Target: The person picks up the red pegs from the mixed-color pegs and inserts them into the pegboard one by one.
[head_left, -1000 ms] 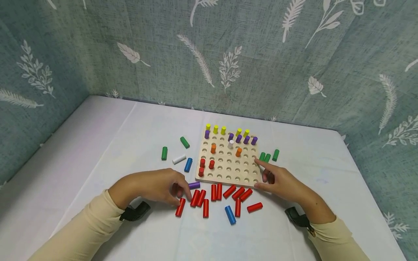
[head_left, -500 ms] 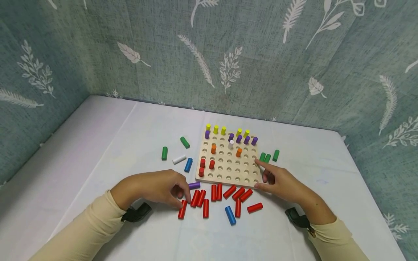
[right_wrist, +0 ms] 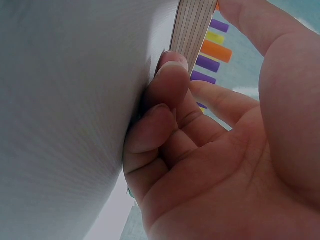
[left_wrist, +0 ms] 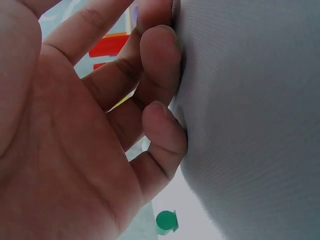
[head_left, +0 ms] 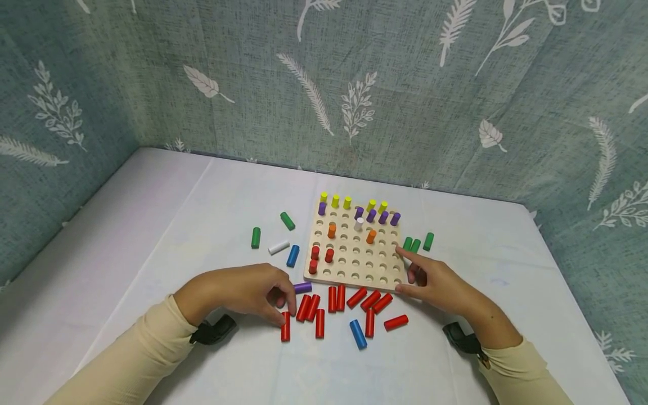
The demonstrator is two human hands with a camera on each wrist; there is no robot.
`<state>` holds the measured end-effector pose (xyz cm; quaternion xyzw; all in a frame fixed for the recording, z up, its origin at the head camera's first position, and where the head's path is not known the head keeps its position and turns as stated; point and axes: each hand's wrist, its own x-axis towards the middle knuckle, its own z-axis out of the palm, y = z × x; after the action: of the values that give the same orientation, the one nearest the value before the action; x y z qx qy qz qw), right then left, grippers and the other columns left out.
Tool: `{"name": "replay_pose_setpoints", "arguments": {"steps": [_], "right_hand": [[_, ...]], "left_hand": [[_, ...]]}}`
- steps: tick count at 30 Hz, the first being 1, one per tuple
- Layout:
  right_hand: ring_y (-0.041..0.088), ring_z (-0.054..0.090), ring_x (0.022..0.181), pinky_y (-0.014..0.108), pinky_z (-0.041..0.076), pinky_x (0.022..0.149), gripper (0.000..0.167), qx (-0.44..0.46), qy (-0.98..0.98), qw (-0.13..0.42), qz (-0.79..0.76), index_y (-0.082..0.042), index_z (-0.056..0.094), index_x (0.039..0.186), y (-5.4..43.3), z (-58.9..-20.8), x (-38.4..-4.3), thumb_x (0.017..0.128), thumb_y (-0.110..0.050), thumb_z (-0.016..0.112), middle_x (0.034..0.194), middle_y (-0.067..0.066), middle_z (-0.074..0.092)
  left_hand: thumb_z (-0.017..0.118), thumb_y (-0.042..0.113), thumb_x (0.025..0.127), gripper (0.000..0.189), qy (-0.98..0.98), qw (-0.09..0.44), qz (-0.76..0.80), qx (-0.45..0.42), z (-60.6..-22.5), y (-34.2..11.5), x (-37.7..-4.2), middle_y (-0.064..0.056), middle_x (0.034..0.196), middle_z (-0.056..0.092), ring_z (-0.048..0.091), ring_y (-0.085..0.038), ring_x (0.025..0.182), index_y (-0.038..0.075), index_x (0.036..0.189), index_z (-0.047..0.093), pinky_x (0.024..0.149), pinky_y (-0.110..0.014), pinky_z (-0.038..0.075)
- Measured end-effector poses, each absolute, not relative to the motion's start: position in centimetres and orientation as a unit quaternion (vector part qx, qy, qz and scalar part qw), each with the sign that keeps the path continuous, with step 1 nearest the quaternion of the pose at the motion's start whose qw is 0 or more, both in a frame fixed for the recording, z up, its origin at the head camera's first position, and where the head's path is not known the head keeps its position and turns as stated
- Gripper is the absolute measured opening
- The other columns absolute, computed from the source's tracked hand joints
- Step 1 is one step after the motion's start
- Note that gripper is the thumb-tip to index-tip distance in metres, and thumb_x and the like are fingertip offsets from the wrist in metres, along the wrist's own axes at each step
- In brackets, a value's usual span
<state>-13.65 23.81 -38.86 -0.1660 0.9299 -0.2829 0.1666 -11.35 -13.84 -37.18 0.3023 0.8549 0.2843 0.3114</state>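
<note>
At the front left of the pegboard (head_left: 348, 274), my left hand (head_left: 255, 289) pinches the far end of a red peg (head_left: 286, 332) between thumb and index finger. The peg points toward me on the white table. In the left wrist view, the other fingers (left_wrist: 162, 127) curl down against the cloth. My right hand (head_left: 435, 281) rests at the board's near right corner, thumb at the front edge, index finger reaching along the right side. Its remaining fingers are bent beside the board's layered edge (right_wrist: 192, 35). Yellow, purple, orange, white and red pegs stand in some holes.
Several loose red pegs (head_left: 320, 323) lie in front of the board, with a blue peg (head_left: 358, 334) among them. A purple peg (head_left: 302, 287), a white peg (head_left: 279, 247), a blue peg (head_left: 292, 256) and green pegs (head_left: 256, 238) lie left; more green pegs (head_left: 428, 241) lie right.
My left hand has shifted slightly right, and the red peg at its fingertips has moved right and toward me, turning from slanted to nearly straight. The right hand and board have stayed put.
</note>
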Motion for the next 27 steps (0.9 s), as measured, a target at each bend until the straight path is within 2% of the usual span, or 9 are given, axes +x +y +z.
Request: {"name": "replay_pose_setpoints", "arguments": {"steps": [17,27], "right_hand": [[0.015,0.049,0.077,0.020,0.043,0.059,0.083,-0.172,0.931,0.159,-0.281,-0.008,0.040,0.153,23.89,-38.71,-13.78,0.084,-0.031,0.081,0.087,0.003,0.053],[0.016,0.049,0.077,0.020,0.043,0.059,0.082,-0.176,0.927,0.161,-0.289,-0.008,0.040,0.153,24.05,-39.03,-13.75,0.085,-0.029,0.080,0.087,0.003,0.052]], "left_hand": [[0.088,0.022,0.076,0.019,0.850,0.303,0.301,0.309,-37.43,-13.72,-11.70,0.010,0.068,0.058,0.052,-0.005,0.067,0.029,0.081,0.071,0.060,-0.020,0.044],[0.086,0.024,0.079,0.017,0.852,0.296,0.312,0.298,-37.94,-13.77,-11.84,0.010,0.067,0.057,0.052,-0.005,0.066,0.028,0.082,0.070,0.059,-0.019,0.042]]}}
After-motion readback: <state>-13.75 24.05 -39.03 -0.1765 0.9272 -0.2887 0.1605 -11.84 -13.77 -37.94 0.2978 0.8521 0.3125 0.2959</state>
